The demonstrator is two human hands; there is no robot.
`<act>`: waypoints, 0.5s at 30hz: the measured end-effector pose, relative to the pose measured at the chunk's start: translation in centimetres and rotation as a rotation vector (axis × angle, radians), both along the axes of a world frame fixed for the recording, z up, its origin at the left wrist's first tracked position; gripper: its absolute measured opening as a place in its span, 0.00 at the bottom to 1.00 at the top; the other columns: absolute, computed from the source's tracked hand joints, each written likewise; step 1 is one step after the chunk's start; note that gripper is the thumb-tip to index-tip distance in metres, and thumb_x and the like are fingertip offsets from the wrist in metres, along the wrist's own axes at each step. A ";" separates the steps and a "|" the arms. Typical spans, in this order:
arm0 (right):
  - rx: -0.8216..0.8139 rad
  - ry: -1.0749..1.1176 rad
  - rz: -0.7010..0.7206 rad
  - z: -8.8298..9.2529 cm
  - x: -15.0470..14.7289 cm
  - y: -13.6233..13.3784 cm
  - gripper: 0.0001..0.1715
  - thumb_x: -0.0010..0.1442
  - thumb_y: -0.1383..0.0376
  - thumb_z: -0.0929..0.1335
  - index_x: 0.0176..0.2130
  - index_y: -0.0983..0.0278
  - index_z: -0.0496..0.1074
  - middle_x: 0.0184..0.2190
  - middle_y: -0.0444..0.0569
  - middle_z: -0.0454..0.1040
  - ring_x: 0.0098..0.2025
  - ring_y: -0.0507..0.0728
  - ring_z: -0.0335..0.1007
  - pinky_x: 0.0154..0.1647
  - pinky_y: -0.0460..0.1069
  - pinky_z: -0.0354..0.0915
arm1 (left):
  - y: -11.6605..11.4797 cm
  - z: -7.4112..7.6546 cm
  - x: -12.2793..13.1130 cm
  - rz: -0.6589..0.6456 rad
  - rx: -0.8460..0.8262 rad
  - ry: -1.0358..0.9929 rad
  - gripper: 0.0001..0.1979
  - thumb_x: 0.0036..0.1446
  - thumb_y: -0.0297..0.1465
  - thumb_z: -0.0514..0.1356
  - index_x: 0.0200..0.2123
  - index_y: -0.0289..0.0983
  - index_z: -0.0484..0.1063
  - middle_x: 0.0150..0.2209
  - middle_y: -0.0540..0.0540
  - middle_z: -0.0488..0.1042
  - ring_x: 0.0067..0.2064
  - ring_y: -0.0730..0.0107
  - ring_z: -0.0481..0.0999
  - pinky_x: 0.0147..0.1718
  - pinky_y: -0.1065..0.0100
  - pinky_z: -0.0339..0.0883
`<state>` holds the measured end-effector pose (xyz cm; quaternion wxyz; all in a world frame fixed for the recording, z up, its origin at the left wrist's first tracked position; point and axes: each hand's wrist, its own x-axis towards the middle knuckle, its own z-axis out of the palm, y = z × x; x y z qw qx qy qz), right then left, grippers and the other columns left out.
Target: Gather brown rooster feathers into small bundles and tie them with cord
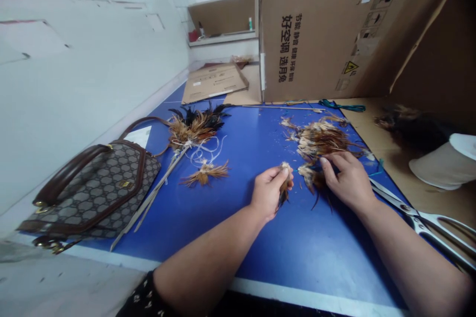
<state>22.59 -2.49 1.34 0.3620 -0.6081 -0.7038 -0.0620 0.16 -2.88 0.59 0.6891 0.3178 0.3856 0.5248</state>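
Note:
My left hand [268, 189] is closed around a small bunch of brown feathers [284, 185], its pale quill ends showing above the thumb. Over the right part of the blue table my right hand [347, 178] reaches to a pile of brown and cream feathers [322, 139]. Its fingertips touch the pile's near edge; whether they pinch a feather is hidden. A few loose feathers [310, 178] lie between the two hands. Further left are a feather bundle on sticks [193, 131] and a small tied feather tuft [205, 173] with white string [208, 151].
A patterned handbag [107, 188] stands at the left by the wall. Large scissors [416, 215] lie right of my right forearm, near a white spool [444, 163]. A big cardboard box [323, 34] rises behind the table [223, 223]. Green cord [342, 105] lies at the back.

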 end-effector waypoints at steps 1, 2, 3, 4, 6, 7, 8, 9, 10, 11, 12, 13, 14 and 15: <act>0.045 0.015 0.014 0.2 0.1 0.0 0.15 0.70 0.57 0.67 0.44 0.62 0.80 0.43 0.58 0.79 0.46 0.66 0.76 0.51 0.60 0.70 | 0.0 0.0 0.0 0.001 0.006 0.001 0.21 0.50 0.43 0.75 0.38 0.31 0.82 0.31 0.44 0.79 0.28 0.74 0.74 0.29 0.70 0.66; 0.073 0.036 0.045 0.4 0.1 -0.1 0.14 0.69 0.57 0.67 0.44 0.62 0.80 0.43 0.58 0.79 0.46 0.65 0.76 0.52 0.60 0.71 | 0.0 -0.1 0.0 0.002 0.011 0.002 0.21 0.50 0.43 0.75 0.37 0.31 0.82 0.31 0.44 0.79 0.28 0.74 0.74 0.29 0.70 0.66; 0.081 0.054 0.088 0.5 0.0 -0.2 0.12 0.69 0.58 0.68 0.44 0.61 0.80 0.42 0.56 0.78 0.45 0.64 0.76 0.51 0.59 0.71 | 0.0 0.0 0.0 0.001 0.015 0.002 0.21 0.50 0.43 0.75 0.37 0.31 0.81 0.31 0.45 0.79 0.28 0.74 0.74 0.29 0.70 0.66; 0.072 0.064 0.136 0.6 -0.1 -0.3 0.11 0.68 0.58 0.69 0.43 0.60 0.80 0.41 0.55 0.78 0.44 0.63 0.76 0.50 0.59 0.71 | 0.0 0.0 0.0 0.001 0.018 0.001 0.20 0.50 0.43 0.75 0.36 0.31 0.81 0.31 0.45 0.79 0.28 0.74 0.74 0.29 0.70 0.66; 0.015 0.041 0.202 0.6 -0.3 -0.5 0.10 0.68 0.59 0.69 0.41 0.59 0.80 0.38 0.54 0.78 0.41 0.62 0.75 0.47 0.58 0.71 | 0.1 0.1 0.0 0.003 0.016 0.000 0.20 0.49 0.43 0.75 0.36 0.31 0.81 0.31 0.45 0.78 0.27 0.74 0.74 0.29 0.70 0.66; -0.020 0.007 0.206 0.5 -0.4 -0.5 0.11 0.68 0.58 0.69 0.40 0.60 0.80 0.36 0.53 0.78 0.40 0.62 0.74 0.46 0.58 0.70 | 0.1 0.2 0.0 0.004 0.013 0.000 0.21 0.49 0.43 0.75 0.36 0.31 0.81 0.31 0.45 0.78 0.27 0.74 0.74 0.29 0.70 0.66; -0.054 -0.036 0.195 0.4 -0.5 -0.5 0.11 0.68 0.58 0.69 0.39 0.60 0.80 0.35 0.54 0.77 0.39 0.62 0.74 0.45 0.58 0.70 | 0.1 0.2 0.0 0.004 0.012 -0.001 0.21 0.49 0.43 0.75 0.36 0.31 0.81 0.31 0.45 0.78 0.27 0.74 0.74 0.29 0.70 0.66; -0.086 -0.082 0.181 0.1 -0.5 -0.5 0.12 0.68 0.58 0.68 0.38 0.60 0.81 0.33 0.54 0.77 0.39 0.63 0.73 0.45 0.58 0.69 | 0.0 0.2 0.0 0.004 0.013 -0.001 0.21 0.49 0.43 0.75 0.36 0.31 0.81 0.30 0.45 0.78 0.27 0.75 0.74 0.29 0.70 0.66; -0.115 -0.121 0.168 -0.1 -0.5 -0.4 0.13 0.67 0.58 0.69 0.37 0.61 0.81 0.33 0.54 0.76 0.38 0.63 0.73 0.44 0.57 0.69 | 0.0 0.2 0.0 0.001 0.015 -0.001 0.21 0.49 0.43 0.75 0.36 0.31 0.81 0.30 0.45 0.78 0.27 0.75 0.73 0.29 0.70 0.66; -0.140 -0.151 0.159 -0.3 -0.4 -0.4 0.13 0.67 0.58 0.69 0.38 0.61 0.81 0.32 0.54 0.76 0.38 0.63 0.73 0.44 0.57 0.69 | 0.0 0.1 0.0 -0.004 0.019 0.000 0.21 0.49 0.44 0.75 0.36 0.31 0.81 0.31 0.46 0.78 0.27 0.75 0.73 0.29 0.70 0.66; -0.160 -0.170 0.156 -0.4 -0.3 -0.4 0.12 0.66 0.57 0.69 0.38 0.61 0.81 0.33 0.54 0.77 0.39 0.63 0.73 0.44 0.57 0.69 | 0.0 0.1 0.0 -0.010 0.023 0.001 0.21 0.50 0.44 0.75 0.36 0.31 0.81 0.31 0.46 0.78 0.27 0.75 0.73 0.29 0.70 0.65; -0.178 -0.181 0.159 -0.5 -0.3 -0.3 0.12 0.65 0.57 0.70 0.39 0.61 0.81 0.33 0.54 0.77 0.39 0.63 0.73 0.44 0.56 0.68 | 0.0 0.0 0.0 -0.016 0.025 0.003 0.21 0.50 0.44 0.75 0.37 0.31 0.81 0.31 0.46 0.78 0.27 0.75 0.73 0.29 0.70 0.65; -0.193 -0.185 0.168 -0.5 -0.2 -0.3 0.12 0.64 0.56 0.71 0.39 0.61 0.80 0.34 0.54 0.77 0.39 0.63 0.73 0.43 0.56 0.68 | 0.0 -0.1 0.0 -0.019 0.025 0.006 0.21 0.51 0.44 0.74 0.37 0.31 0.81 0.31 0.46 0.78 0.27 0.75 0.73 0.29 0.70 0.65; -0.207 -0.182 0.179 -0.5 -0.2 -0.3 0.11 0.64 0.57 0.71 0.38 0.61 0.80 0.34 0.54 0.78 0.39 0.63 0.73 0.43 0.56 0.68 | 0.0 -0.1 0.0 -0.022 0.022 0.009 0.21 0.51 0.44 0.74 0.37 0.31 0.81 0.30 0.46 0.78 0.27 0.75 0.73 0.28 0.70 0.65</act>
